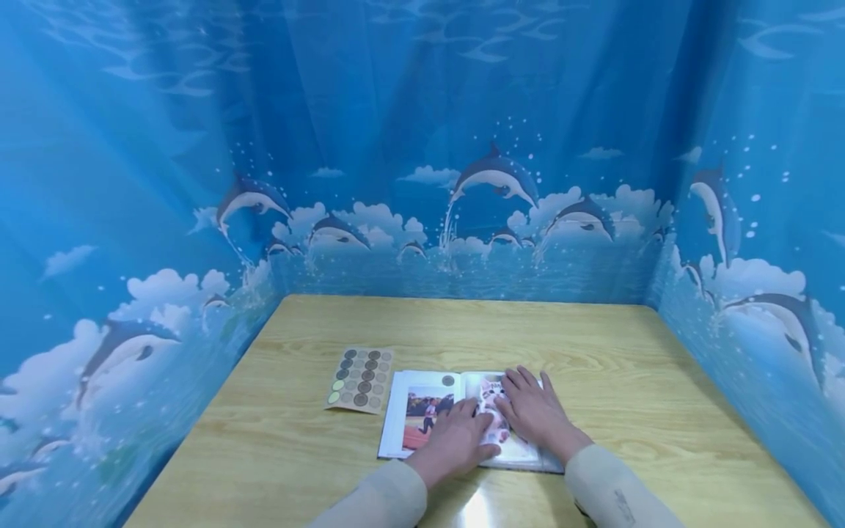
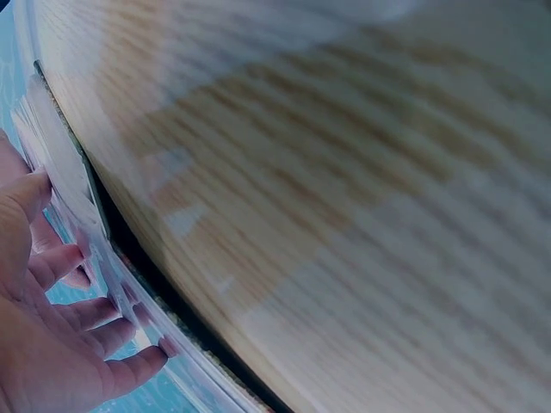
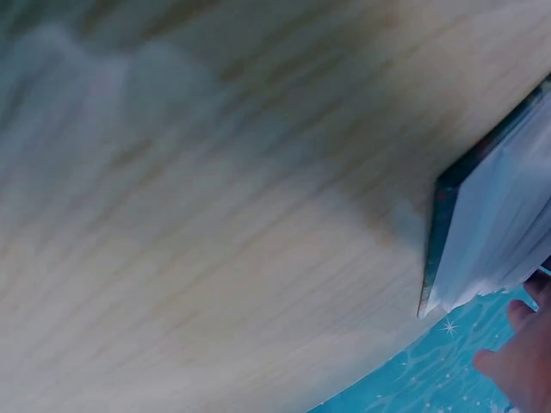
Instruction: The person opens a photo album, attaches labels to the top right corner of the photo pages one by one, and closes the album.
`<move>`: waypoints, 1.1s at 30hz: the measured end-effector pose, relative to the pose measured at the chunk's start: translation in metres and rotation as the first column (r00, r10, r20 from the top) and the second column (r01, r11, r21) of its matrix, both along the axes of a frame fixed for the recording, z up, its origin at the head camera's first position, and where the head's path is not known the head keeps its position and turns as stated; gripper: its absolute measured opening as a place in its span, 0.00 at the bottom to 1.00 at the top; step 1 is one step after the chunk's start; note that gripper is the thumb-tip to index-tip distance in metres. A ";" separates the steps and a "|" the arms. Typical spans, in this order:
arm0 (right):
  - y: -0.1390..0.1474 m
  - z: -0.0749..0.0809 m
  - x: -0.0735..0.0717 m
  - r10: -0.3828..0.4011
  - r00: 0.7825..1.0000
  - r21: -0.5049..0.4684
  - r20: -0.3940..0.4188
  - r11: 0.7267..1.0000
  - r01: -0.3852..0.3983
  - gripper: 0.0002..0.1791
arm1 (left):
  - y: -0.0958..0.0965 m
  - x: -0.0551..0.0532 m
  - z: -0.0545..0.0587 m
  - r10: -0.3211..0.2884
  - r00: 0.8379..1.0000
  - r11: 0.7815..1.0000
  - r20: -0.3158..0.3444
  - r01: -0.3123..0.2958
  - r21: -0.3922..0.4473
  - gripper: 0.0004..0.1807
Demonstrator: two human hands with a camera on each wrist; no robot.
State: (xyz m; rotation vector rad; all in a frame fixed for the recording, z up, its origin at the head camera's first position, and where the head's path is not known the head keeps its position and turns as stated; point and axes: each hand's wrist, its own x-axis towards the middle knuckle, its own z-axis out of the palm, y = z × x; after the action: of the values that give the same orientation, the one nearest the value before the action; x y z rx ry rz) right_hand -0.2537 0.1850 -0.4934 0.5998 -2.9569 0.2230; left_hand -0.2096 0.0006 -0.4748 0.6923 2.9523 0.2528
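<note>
Photo album (image 1: 394, 423) spread open on wooden table (image 1: 660, 381), under both hands.

Probably fairly light, stiff in the covers, thin and slick in the leaves, hence apt to slide or crease; best held by outer cover edges, or pressed flat near the spine. Left hand (image 1: 455, 438) laid across the spine, fingers loosely extended, not gripping; right hand (image 1: 538, 412) on the right page, fingers spaced and nearly straight, partly over pink-and-white kitten picture (image 1: 494, 396). Sticker sheet (image 1: 359, 380) on table, just left of album. Kitten picture partly covered by fingers; cannot tell whether loose, stuck down or sleeved. In right wrist view, right hand and album cut off by frame edge.
</note>
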 end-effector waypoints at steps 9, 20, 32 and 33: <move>-0.005 0.001 0.003 0.016 1.000 0.013 -0.004 1.000 -0.016 0.31 | 0.000 0.000 -0.001 -0.014 1.000 1.000 -0.018 0.014 -0.006 0.34; -0.003 -0.003 0.008 -0.010 1.000 -0.011 -0.020 1.000 0.010 0.30 | 0.001 0.000 -0.005 -0.014 0.999 1.000 -0.031 0.013 -0.015 0.34; 0.011 -0.003 0.013 -0.021 0.999 0.009 -0.050 1.000 0.021 0.29 | 0.001 -0.001 -0.005 -0.009 1.000 1.000 -0.026 0.008 -0.027 0.34; 0.012 -0.002 0.013 -0.025 0.999 0.007 -0.046 1.000 0.025 0.29 | 0.001 -0.001 -0.005 -0.010 1.000 1.000 -0.026 0.009 -0.027 0.34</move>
State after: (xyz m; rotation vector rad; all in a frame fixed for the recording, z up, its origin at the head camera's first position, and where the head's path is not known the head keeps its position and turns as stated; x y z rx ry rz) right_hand -0.2403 0.1966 -0.4956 0.5608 -2.9203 0.1935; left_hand -0.2108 0.0012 -0.4795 0.7112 2.9709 0.2047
